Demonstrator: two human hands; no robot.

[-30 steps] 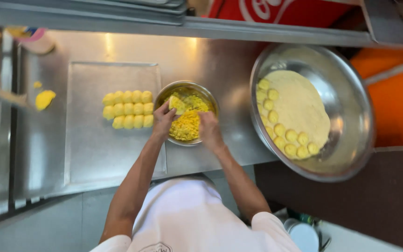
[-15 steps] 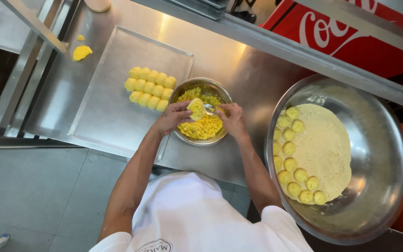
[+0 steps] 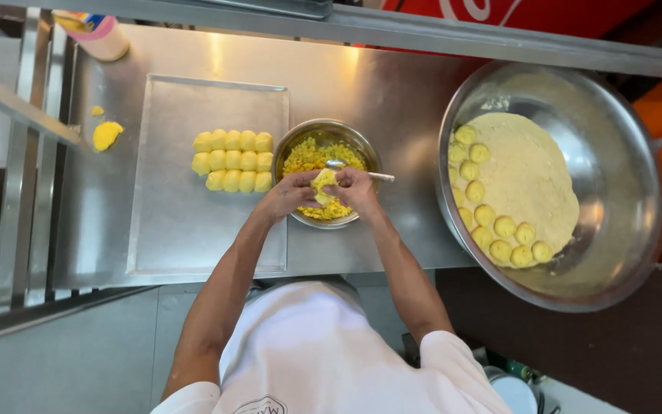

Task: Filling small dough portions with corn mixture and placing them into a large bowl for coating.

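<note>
The brushed stainless-steel worktop (image 3: 392, 92) has a dull satin sheen, brighter where light falls at the far side. On its left lies a flat rectangular steel tray (image 3: 185, 230), smooth and matt grey, bearing pale yellow dough pieces (image 3: 233, 159) with a soft, slightly glossy skin. The small round steel bowl (image 3: 294, 146) has a polished rim; its bright yellow filling (image 3: 308, 157) looks crumbly and rough. A thin metal spoon handle (image 3: 373, 175) glints over its right edge. The big round steel basin (image 3: 622, 153) on the right is shiny and dusted inside; its beige dough sheet (image 3: 526, 176) looks floury and matt. The near white shirt (image 3: 316, 353) is plain cloth.
</note>
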